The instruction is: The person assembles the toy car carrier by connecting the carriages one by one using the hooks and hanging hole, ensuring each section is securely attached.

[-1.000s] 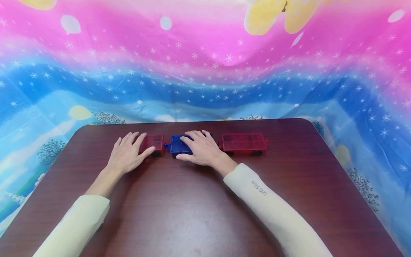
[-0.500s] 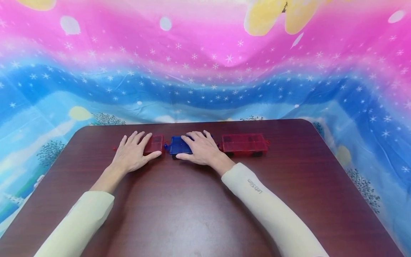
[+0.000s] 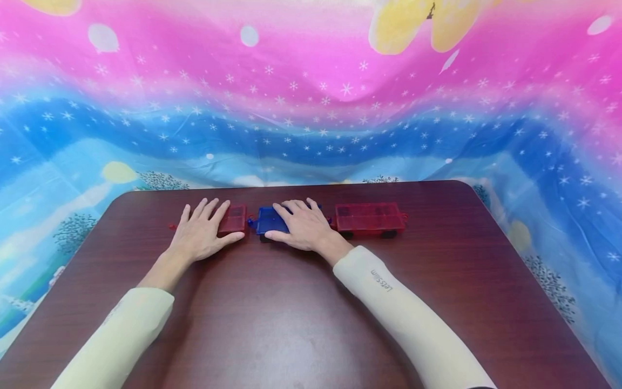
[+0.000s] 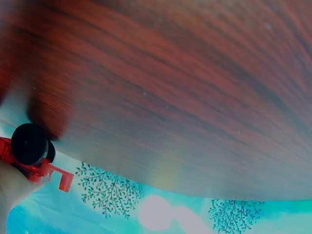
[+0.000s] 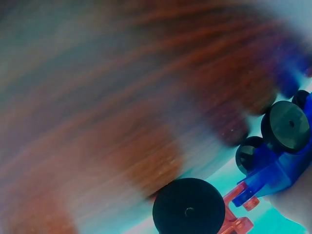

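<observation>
Head view shows the left hand [image 3: 201, 236], fingers flat, has slid its small red car [image 3: 233, 219] closer to the blue car [image 3: 269, 220] under the flat right hand [image 3: 298, 229], so they almost touch.

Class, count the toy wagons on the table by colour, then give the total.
Red wagons: 2, one under the left hand, one to the right, untouched
Blue wagons: 1, under the right hand
Total: 3
</observation>
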The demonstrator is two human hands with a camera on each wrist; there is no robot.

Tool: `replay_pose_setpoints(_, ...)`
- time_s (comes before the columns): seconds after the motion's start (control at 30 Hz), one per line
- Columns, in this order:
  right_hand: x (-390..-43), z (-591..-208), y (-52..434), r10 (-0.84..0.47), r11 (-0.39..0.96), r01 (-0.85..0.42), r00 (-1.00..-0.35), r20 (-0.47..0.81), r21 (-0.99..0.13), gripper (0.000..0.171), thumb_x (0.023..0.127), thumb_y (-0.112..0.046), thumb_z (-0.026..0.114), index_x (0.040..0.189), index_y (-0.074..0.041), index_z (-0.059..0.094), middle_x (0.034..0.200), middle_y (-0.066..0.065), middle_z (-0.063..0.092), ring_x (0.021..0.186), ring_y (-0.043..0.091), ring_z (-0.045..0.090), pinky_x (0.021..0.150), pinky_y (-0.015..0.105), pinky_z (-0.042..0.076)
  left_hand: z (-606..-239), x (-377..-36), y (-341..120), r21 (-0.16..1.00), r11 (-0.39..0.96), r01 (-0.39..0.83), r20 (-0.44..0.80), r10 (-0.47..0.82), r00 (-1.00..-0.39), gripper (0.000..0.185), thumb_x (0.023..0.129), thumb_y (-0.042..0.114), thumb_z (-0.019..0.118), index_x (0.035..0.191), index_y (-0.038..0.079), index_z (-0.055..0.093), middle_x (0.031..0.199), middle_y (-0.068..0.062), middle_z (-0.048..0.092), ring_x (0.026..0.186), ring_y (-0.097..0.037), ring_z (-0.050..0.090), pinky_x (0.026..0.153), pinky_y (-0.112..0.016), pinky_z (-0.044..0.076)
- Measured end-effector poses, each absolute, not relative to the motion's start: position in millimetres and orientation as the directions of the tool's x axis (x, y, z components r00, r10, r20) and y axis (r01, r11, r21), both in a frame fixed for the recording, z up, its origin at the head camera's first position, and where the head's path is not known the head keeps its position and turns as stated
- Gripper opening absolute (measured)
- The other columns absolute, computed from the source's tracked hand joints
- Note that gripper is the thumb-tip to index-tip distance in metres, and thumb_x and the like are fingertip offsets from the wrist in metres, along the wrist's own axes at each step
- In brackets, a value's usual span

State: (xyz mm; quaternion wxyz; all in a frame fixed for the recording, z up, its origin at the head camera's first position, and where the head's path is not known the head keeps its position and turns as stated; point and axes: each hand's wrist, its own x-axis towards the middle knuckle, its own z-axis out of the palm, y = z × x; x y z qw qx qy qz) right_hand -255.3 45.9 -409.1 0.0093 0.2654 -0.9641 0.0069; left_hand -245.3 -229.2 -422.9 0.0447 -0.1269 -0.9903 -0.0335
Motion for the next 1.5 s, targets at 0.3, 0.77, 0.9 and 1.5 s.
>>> replay_pose_setpoints(0.3,-256.3,-412.9,47.3,-0.528,0.849,-0.528,-0.849,0.003,-0.013,0.090,0.078,-0.084,0.010,0.151,-0.031,0.015,0.151,-0.002,0.030,0.138,0.021,0.029,0.111,0.049,0.021,-421.8,-243.4,-231.1,0.061,0.960,0.272,0.092,0.266,-0.960,0.097,0.076,0.082,0.036,0.149,0.020,0.023,0.151,-0.019,0.027,0.141,-0.040,0.018,0.110,-0.064,0.006)
replay_pose_setpoints(0.77,-256.4,-412.5,48.0,-0.527,0.850,-0.527,-0.850,0.003,-0.006,0.089,0.079,-0.083,0.010,0.151,-0.030,0.013,0.151,-0.003,0.029,0.139,0.020,0.028,0.112,0.050,0.021,-421.0,-240.9,-234.6,0.106,0.953,0.284,0.123,0.271,-0.955,0.091,0.080,0.077,0.041,0.149,0.020,0.024,0.151,-0.018,0.027,0.141,-0.039,0.019,0.110,-0.064,0.008)
replay_pose_setpoints(0.9,-256.3,-412.7,48.1,-0.527,0.850,-0.527,-0.850,0.004,-0.007,0.089,0.080,-0.083,0.011,0.151,-0.030,0.014,0.151,-0.003,0.029,0.138,0.020,0.028,0.111,0.049,0.021,-421.4,-240.6,-236.4,0.122,0.952,0.283,0.126,0.268,-0.955,0.090,0.081,0.075,0.042,0.150,0.021,0.022,0.152,-0.018,0.026,0.141,-0.039,0.018,0.110,-0.065,0.008)
replay_pose_setpoints(1.5,-255.9,-412.3,42.9,-0.526,0.850,-0.526,-0.851,-0.001,-0.029,0.089,0.080,-0.083,0.010,0.151,-0.030,0.015,0.151,-0.003,0.029,0.139,0.021,0.028,0.111,0.050,0.021,-425.0,-237.1,-238.0,0.133,0.943,0.306,0.140,0.288,-0.947,0.091,0.079,0.075,0.044,0.150,0.023,0.021,0.151,-0.017,0.027,0.140,-0.040,0.020,0.110,-0.065,0.009)
